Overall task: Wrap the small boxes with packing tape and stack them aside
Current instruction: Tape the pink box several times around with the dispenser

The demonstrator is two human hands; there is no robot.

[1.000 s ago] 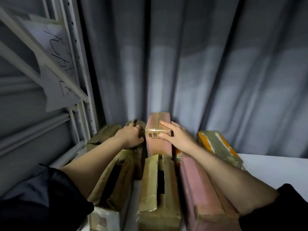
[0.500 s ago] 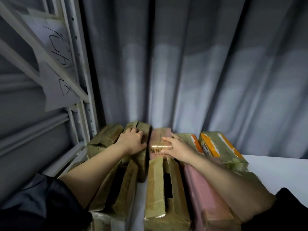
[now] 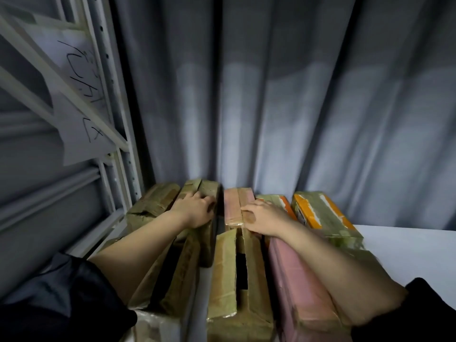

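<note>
A small pink box (image 3: 232,204) wrapped in clear tape lies flat in the back row, against the curtain. My right hand (image 3: 266,218) rests on its near right end, thumb on top and fingers over the side. Left of it, across a dark gap, stands a brown taped box (image 3: 206,190). My left hand (image 3: 195,212) lies on that box with fingers curled over its right edge. Two taped boxes with orange print, one (image 3: 281,202) beside the pink box and one (image 3: 325,218) further right, sit in the same row.
In front lie a brown box with a slit top (image 3: 222,280), a long pink box (image 3: 296,292) under my right forearm, and a brown box (image 3: 182,272) under my left arm. A white table (image 3: 407,250) extends right. A metal shelf frame (image 3: 118,144) with a paper sign (image 3: 81,114) stands left.
The pink box stood upright in my right hand; it has come down flat into the gap in the back row. My left hand stayed on the brown box.
</note>
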